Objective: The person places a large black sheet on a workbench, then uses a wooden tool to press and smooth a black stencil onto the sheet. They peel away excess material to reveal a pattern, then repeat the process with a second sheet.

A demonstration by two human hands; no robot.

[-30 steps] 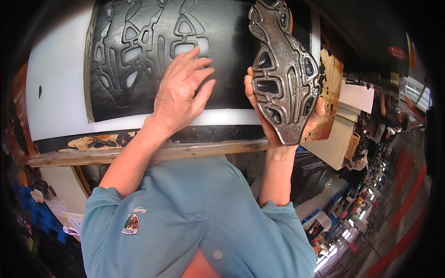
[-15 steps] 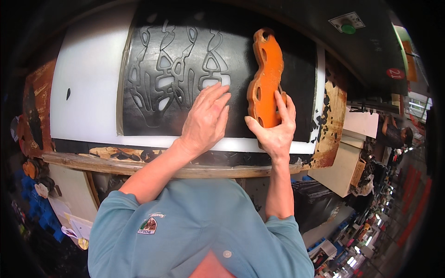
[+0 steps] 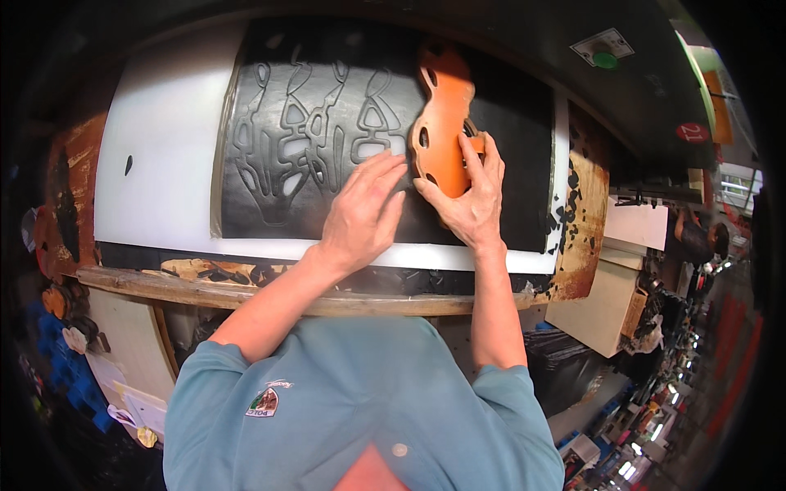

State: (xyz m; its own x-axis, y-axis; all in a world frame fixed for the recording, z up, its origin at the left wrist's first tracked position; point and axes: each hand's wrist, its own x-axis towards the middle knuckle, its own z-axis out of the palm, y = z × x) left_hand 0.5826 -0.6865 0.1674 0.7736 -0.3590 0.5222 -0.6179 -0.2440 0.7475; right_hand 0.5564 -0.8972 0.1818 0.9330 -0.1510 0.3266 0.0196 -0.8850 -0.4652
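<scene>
My right hand [image 3: 471, 192] grips the near end of an orange cutting die [image 3: 443, 123], a long wavy block with oval holes along its edges. The die sits over a black sheet [image 3: 516, 164], just right of several cut outlines [image 3: 307, 123] where white shows through the openings. Whether the die rests flat on the sheet I cannot tell. My left hand [image 3: 360, 209] lies on the sheet by the nearest cut-outs, fingers stretched out and holding nothing. Its fingertips are close to the die's left edge.
Under the black sheet lies a white board [image 3: 155, 164]. A wooden rail [image 3: 246, 293] runs along the table's near edge, with black scraps [image 3: 565, 209] at the right. A dark machine part with a green button [image 3: 605, 60] overhangs the far right.
My right hand has moved the orange die left and slightly away from me, closer to the cut outlines. My left hand has stayed almost in place.
</scene>
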